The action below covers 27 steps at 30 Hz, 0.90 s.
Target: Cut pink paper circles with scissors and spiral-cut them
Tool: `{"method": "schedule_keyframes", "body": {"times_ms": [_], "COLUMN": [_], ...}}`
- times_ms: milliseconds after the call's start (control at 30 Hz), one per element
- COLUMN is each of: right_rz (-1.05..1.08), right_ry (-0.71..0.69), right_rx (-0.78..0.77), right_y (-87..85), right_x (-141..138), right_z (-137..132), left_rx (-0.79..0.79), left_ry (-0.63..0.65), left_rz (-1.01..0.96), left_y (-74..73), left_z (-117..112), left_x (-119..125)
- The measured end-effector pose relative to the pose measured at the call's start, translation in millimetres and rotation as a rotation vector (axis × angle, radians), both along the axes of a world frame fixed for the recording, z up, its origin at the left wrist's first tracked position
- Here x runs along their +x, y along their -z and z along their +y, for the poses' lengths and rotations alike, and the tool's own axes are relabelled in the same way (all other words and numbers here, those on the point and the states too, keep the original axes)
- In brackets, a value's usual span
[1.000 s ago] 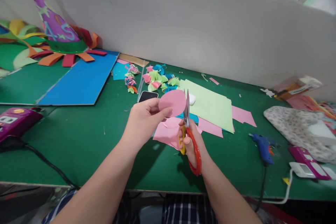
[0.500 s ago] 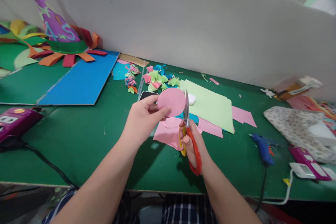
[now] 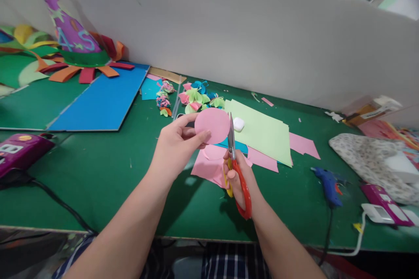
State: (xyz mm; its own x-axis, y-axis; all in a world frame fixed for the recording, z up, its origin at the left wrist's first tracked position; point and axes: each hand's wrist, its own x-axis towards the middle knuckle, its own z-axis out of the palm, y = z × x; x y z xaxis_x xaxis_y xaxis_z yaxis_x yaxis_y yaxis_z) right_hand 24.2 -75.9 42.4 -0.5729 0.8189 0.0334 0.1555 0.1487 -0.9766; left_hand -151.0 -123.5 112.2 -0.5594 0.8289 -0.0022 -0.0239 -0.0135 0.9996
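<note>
My left hand (image 3: 172, 148) is pinching a pink paper disc (image 3: 212, 125), thumb and fingers (image 3: 199, 139) closed on its lower left edge, and is holding it above the green desk (image 3: 108, 170). My right hand (image 3: 249, 176) is gripping the scissors (image 3: 231, 148), blades pointing upward just beside the disc's right edge; I cannot tell whether they are touching. At far right, a patterned cloth bag (image 3: 362, 157) is lying on the desk, a white item (image 3: 402, 166) resting on or in it, I cannot tell which.
</note>
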Motion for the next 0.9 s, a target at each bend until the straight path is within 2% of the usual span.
{"method": "schedule_keyframes", "body": {"times_ms": [367,900], "right_rz": [-0.031,-0.076], "right_ry": [0.013,0.048], "right_rx": [0.015,0.008], "right_y": [-7.2,-7.8], "right_x": [0.9,-1.6], "right_z": [-3.0,-3.7], "left_rx": [0.028,0.070], "left_ry": [-0.041,-0.087], "left_rz": [-0.037,-0.016], "left_y": [1.0,4.4], "left_z": [0.7,1.0], "left_x": [-3.3,-8.6]}}
